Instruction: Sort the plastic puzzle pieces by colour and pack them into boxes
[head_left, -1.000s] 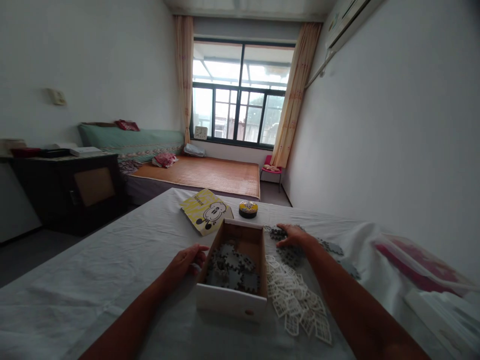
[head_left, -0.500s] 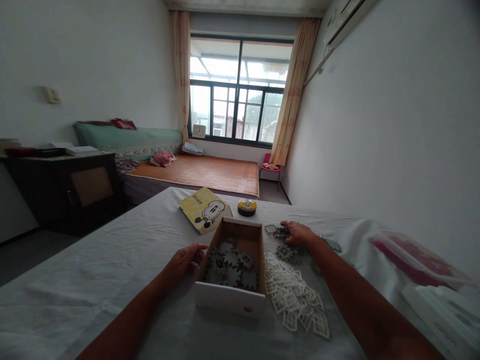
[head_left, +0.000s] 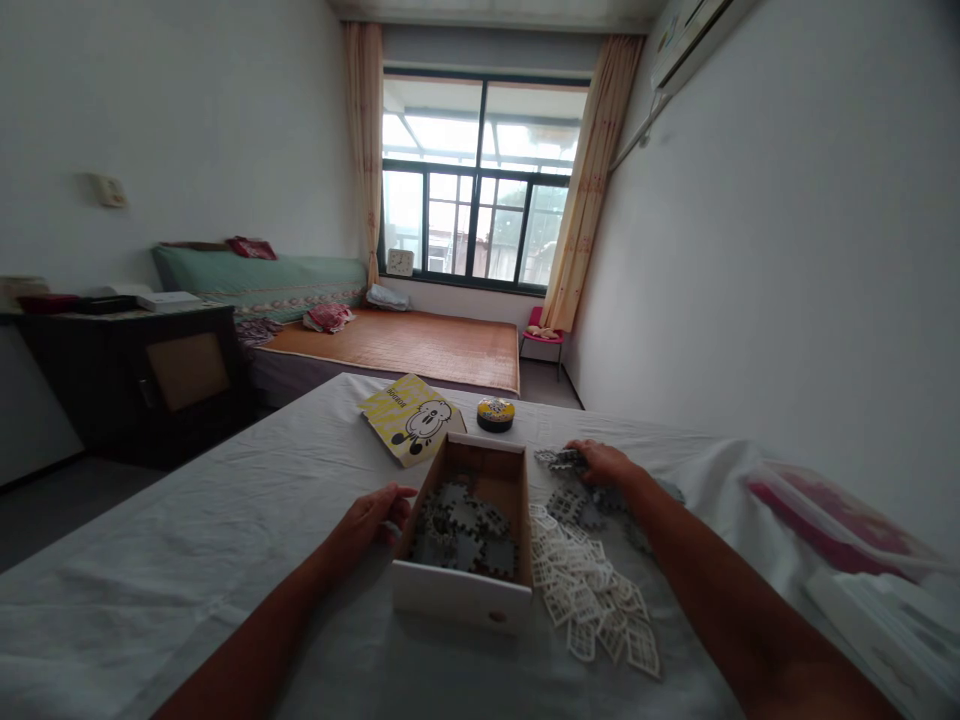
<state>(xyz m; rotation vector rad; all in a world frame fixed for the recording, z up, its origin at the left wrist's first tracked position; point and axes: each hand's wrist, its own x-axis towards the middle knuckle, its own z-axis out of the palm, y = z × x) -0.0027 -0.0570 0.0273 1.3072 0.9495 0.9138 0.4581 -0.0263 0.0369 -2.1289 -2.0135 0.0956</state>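
My right hand [head_left: 609, 466] reaches to the loose grey pieces [head_left: 566, 503] on the table [head_left: 247, 500].
Against a second ago, it sits slightly farther right with its fingers drawn closer together, baring more of the near cluster; I cannot tell whether they have hold of a piece. My left hand [head_left: 373, 512] stays at the left wall of the box [head_left: 461, 592], fingers half bent, any grip unclear to me. Other grey pieces [head_left: 465, 515] lie inside it; white pieces [head_left: 589, 590] are heaped to its right.
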